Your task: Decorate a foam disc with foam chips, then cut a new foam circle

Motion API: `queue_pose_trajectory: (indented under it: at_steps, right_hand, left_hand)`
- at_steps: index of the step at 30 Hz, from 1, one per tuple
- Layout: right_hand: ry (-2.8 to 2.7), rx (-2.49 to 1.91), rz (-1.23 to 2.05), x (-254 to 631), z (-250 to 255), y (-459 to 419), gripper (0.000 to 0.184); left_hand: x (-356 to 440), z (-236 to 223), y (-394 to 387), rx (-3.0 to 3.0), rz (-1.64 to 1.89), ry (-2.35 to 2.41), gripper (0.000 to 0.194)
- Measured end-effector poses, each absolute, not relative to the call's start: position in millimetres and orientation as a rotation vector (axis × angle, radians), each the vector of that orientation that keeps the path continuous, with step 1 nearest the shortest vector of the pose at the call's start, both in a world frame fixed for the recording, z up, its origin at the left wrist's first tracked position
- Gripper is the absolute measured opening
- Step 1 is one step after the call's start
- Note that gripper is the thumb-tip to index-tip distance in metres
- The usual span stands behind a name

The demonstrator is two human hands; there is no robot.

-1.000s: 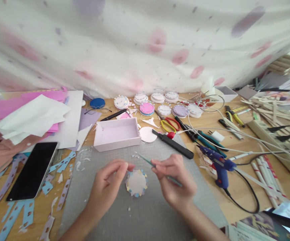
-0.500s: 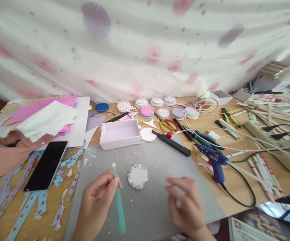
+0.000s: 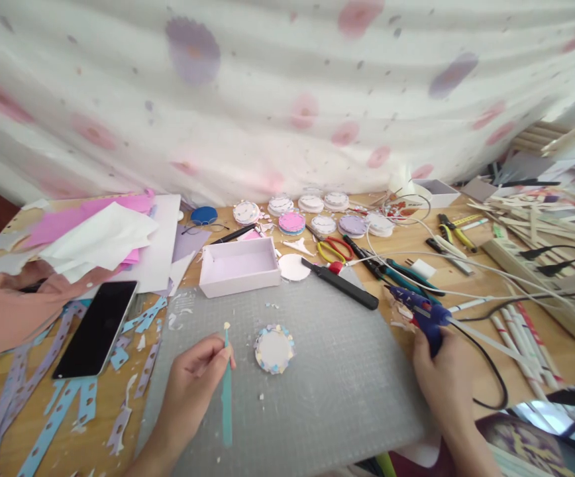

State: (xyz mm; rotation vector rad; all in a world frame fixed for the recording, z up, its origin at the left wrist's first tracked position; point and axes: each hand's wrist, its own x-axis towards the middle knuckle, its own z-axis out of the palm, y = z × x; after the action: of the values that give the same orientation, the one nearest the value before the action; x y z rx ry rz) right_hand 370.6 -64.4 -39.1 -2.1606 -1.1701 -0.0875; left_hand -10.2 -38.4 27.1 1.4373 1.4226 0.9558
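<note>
My left hand (image 3: 193, 384) pinches a thin teal stick (image 3: 226, 391) that stands upright over the grey cutting mat (image 3: 317, 371), with a tiny pale paper bit on its tip. Just right of the stick lies a round white paper disc (image 3: 273, 348) edged with small coloured pieces. My right hand (image 3: 441, 377) is at the mat's right edge, fingers wrapped round the handle of the blue hot glue gun (image 3: 424, 317), which rests on the wooden table.
A pale pink box (image 3: 239, 266), black utility knife (image 3: 340, 283), scissors (image 3: 334, 248) and pliers (image 3: 397, 271) lie behind the mat. Finished round paper pieces (image 3: 292, 222) line the back. A black phone (image 3: 96, 328), paper strips and another person's hand (image 3: 4, 311) are at left. Cables and rolled sticks crowd the right.
The teal stick went from my right hand to my left. My right hand then moved from the mat out to the right and closed on the glue gun.
</note>
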Motion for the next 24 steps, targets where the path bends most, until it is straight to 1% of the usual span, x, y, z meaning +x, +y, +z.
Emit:
queue_pose_trajectory:
  at_steps: [4, 6, 9, 13, 17, 24]
  right_hand:
    - [-1.042, -2.279, -0.129, 373.1, -28.4, -66.0, 0.029]
    - [-0.932, -2.237, -0.112, 369.2, -16.0, -66.9, 0.034]
    - [-0.836, -2.101, -0.086, 348.4, 6.5, -57.9, 0.043]
    - [-0.950, -1.793, 0.072, 304.0, 23.0, -26.7, 0.034]
    - [-1.219, -1.587, 0.179, 263.5, 13.7, 1.9, 0.025]
    - [-1.439, -1.603, 0.302, 239.1, -22.1, 6.6, 0.017]
  left_hand:
    - [-8.7, 22.9, -27.6, 1.443, 0.958, 1.379, 0.031]
    - [-6.3, 20.3, -19.0, 1.445, 0.953, 1.355, 0.029]
    - [0.4, 15.3, -2.7, 1.441, 0.931, 1.313, 0.027]
    - [10.1, 7.5, 16.5, 1.464, 0.890, 1.231, 0.028]
    - [12.5, -0.1, 24.0, 1.504, 0.847, 1.157, 0.026]
    - [11.2, -1.7, 27.2, 1.537, 0.832, 1.087, 0.029]
